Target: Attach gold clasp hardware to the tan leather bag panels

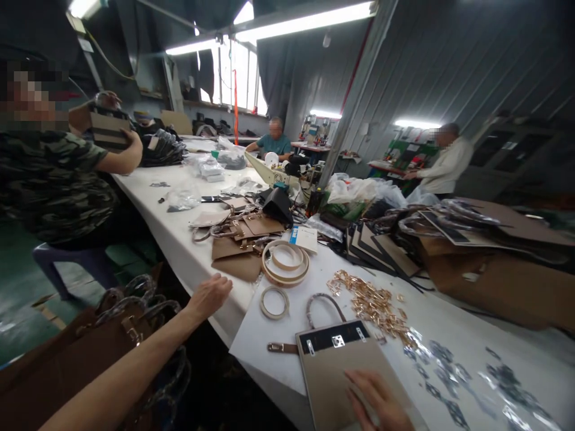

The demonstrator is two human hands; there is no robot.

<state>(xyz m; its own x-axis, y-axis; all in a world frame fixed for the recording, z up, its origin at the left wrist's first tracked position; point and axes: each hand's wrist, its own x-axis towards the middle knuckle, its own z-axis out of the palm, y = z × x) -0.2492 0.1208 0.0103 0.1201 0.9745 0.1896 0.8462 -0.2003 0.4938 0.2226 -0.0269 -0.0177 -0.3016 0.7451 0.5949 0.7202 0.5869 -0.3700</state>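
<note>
My left hand (207, 297) reaches out over the near edge of the white table (171, 221), fingers loosely stretched and holding nothing, close to a brown leather piece (238, 266). Lying flat with fingers spread, my right hand (380, 401) rests on a taupe handbag panel (332, 371) at the table's front. That panel has a black top band, metal fittings and a curved handle (323, 302). A small brown strap (282, 347) lies just left of it.
Rolls of tape (286, 263) and a smaller ring (274, 301) lie beyond the panel. A heap of gold hardware (372, 302) and scattered silver pieces (453, 371) sit to the right. Brown bags (112, 335) stand below at left. Cardboard stacks (494, 263) fill the right. A person in camouflage (58, 179) works at left; two others stand far back.
</note>
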